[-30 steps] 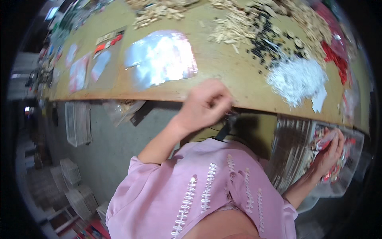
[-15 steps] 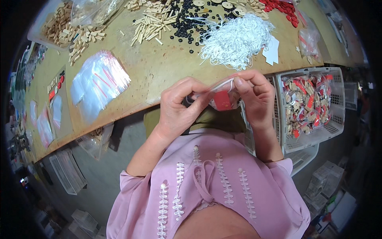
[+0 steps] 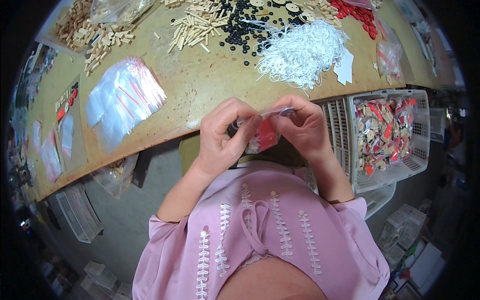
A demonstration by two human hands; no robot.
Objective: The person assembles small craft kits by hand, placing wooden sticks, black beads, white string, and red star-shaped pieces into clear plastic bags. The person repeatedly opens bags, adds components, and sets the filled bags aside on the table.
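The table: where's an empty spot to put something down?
On the table, the middle patch between the fanned clear bags and white strings looks bare. It's crowded farther back with wooden sticks, black rings and red pieces.

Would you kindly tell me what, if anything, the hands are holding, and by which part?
A clear bag, pinched near its upper edge between the left hand and the right hand.
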